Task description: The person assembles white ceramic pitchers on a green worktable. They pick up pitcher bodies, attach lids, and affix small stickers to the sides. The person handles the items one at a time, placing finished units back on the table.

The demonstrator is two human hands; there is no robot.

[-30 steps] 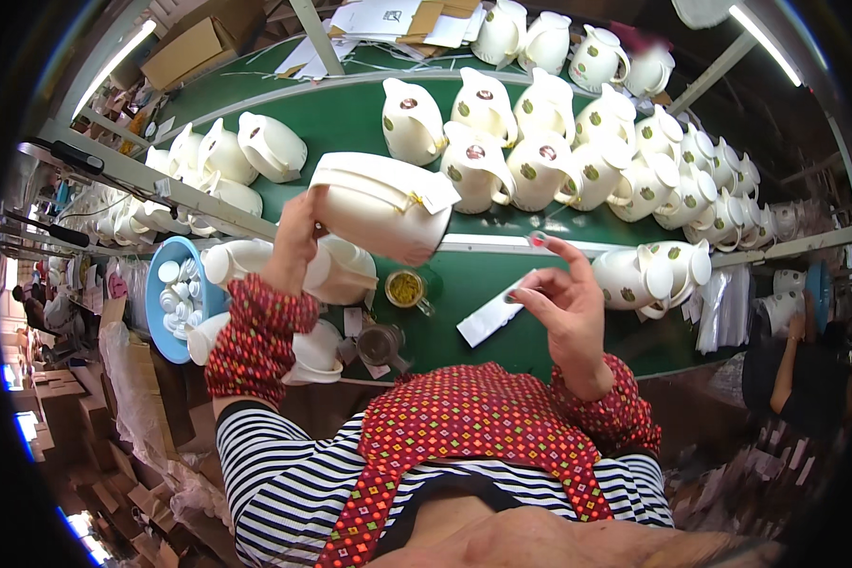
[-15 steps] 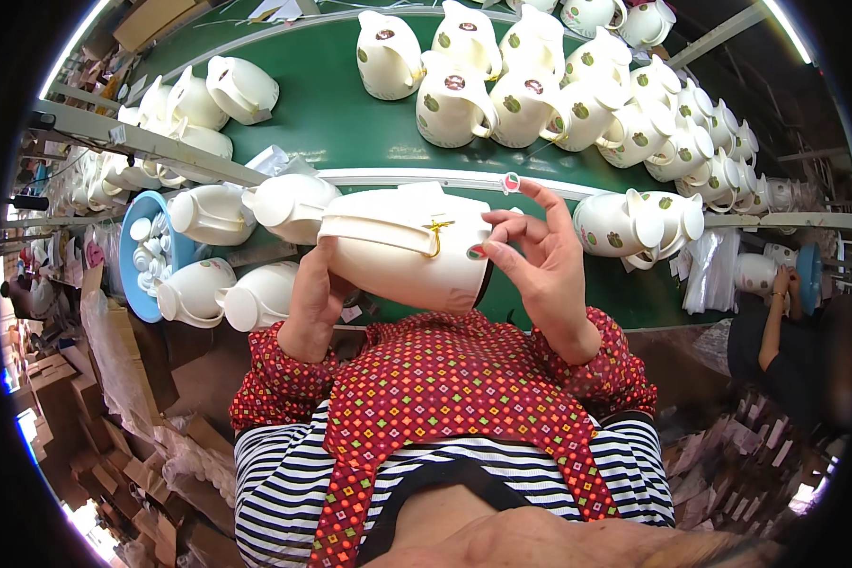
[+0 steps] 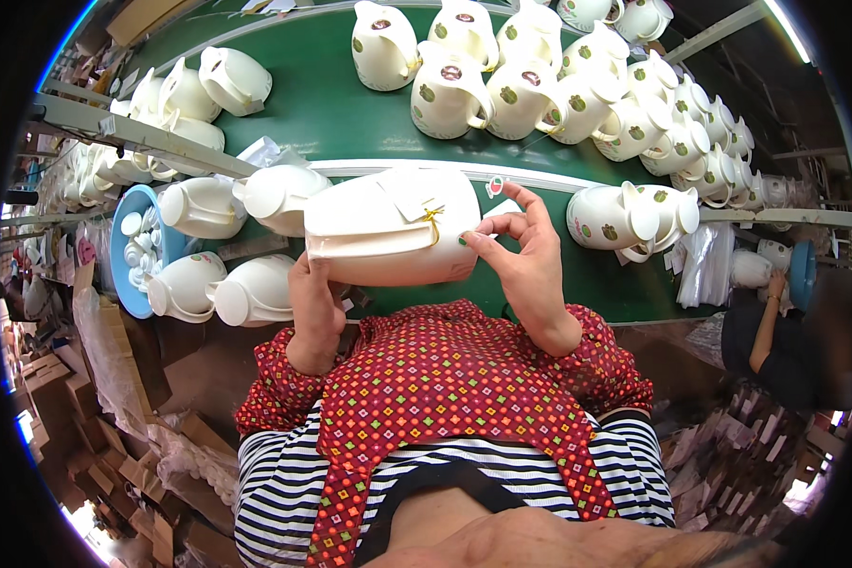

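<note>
A white jug [image 3: 388, 260] lies on its side in front of me, its handle facing up. My left hand [image 3: 316, 308] is closed around the jug's left end from below, its fingers partly hidden. A gold twist tie [image 3: 433, 225] is wound on the handle, beside a white paper tag [image 3: 400, 196]. Close against the jug's right end, my right hand [image 3: 528, 265] has thumb and finger pinched on a small sticker [image 3: 463, 240], mostly hidden by the fingertips. Another small red-and-green round sticker [image 3: 495, 186] clings to a raised fingertip of this hand.
On the green conveyor belt [image 3: 341, 123] stand several decorated white jugs [image 3: 450, 90]. More white jugs [image 3: 199, 206] lie at the left, by a blue basin [image 3: 123, 248] of white lids. Clear plastic bags [image 3: 702, 267] hang at the right, where another person's arm [image 3: 769, 322] shows.
The jug has rolled in my hands, its handle turning toward me, and the paper tag now shows on it. My right thumb and finger have moved slightly left and up, onto the jug's end.
</note>
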